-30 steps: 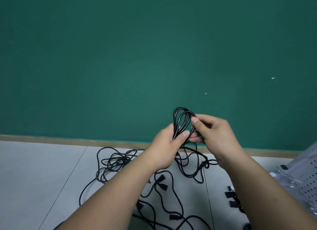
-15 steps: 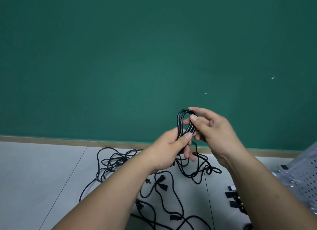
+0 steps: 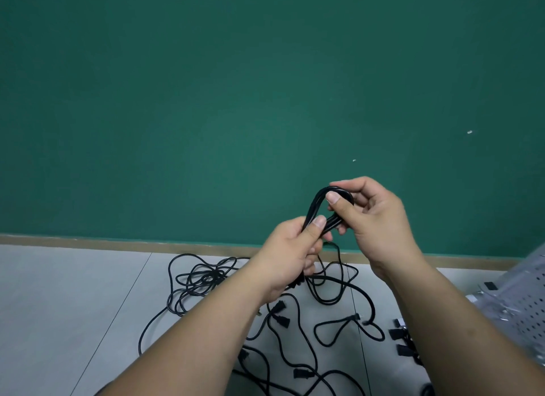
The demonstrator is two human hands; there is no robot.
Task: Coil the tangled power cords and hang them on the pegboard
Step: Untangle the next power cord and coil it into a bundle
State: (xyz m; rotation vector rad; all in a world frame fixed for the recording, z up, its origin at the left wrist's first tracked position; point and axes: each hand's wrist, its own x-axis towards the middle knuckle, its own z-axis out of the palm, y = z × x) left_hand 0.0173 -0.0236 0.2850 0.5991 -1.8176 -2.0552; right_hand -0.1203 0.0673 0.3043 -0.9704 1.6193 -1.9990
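Before a green wall (image 3: 206, 100), a grey tiled floor (image 3: 59, 307) is carrying a perforated metal pegboard (image 3: 525, 319), lying at the right edge, and a tangle of black power cords (image 3: 203, 277) sprawling beneath the hands. The left hand (image 3: 292, 254) is gripping the lower part of a black cord coil (image 3: 313, 209), its thumb pressing across the strands. The right hand (image 3: 374, 218) is pinching the coil's top loop between thumb and forefinger. The coil is being held above the floor, its loose tail trailing down into the tangle.
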